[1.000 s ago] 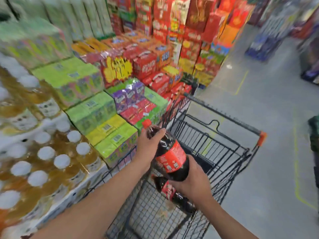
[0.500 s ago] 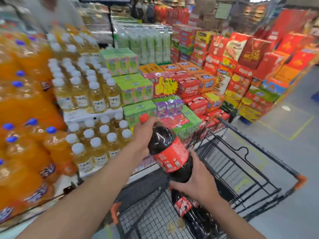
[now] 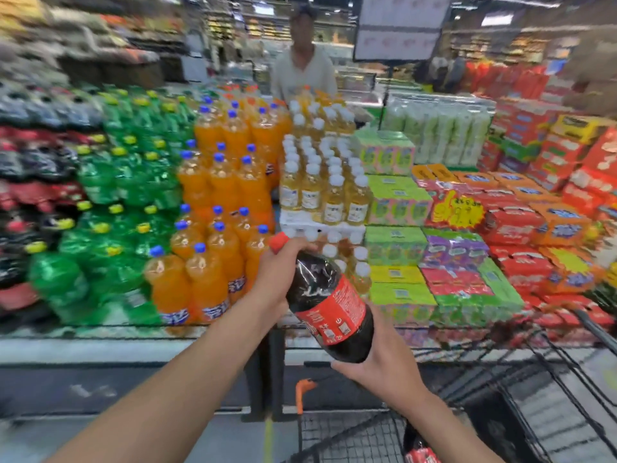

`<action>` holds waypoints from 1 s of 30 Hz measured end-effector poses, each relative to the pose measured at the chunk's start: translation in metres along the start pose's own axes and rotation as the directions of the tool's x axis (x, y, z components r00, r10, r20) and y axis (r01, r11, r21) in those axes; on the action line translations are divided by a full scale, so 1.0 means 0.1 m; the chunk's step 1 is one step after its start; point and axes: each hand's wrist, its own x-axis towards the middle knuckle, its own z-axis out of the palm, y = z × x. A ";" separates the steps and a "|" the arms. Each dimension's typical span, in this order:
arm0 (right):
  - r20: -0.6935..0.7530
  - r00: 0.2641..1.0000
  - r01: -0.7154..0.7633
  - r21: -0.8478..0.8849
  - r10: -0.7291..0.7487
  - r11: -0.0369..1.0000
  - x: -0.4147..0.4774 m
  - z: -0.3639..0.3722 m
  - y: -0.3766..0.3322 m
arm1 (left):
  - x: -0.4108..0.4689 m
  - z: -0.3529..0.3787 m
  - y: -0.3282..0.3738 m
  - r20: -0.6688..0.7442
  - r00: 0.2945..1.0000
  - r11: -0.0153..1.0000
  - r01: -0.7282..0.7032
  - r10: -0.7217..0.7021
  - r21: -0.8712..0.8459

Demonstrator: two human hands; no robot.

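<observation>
Lifted higher and leftward since a moment ago, the cola bottle (image 3: 330, 302) tilts near the orange soda bottles (image 3: 213, 195), left of the cart (image 3: 597, 333). Both hands hold it: the left hand (image 3: 277, 279) grips the neck, the right hand (image 3: 380, 365) cups the base. A second cola bottle (image 3: 417, 446) lies in the cart.

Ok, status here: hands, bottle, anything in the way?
Left hand grips cola bottle neck, right hand holds its base. Bottle tilted, aloft. Second bottle lies in cart below.
</observation>
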 end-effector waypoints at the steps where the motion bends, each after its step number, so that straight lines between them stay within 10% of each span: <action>1: 0.020 0.999 0.028 0.008 -0.028 1.000 0.04 0.08 -0.09 | -0.02 -0.15 0.04 -0.026 1.000 1.000 -0.013 0.012 -0.012; 30: 0.449 0.766 0.422 0.189 -0.461 0.887 -0.25 3.47 -3.92 | -1.25 -5.49 0.99 -0.640 0.766 0.963 -0.209 0.052 -0.173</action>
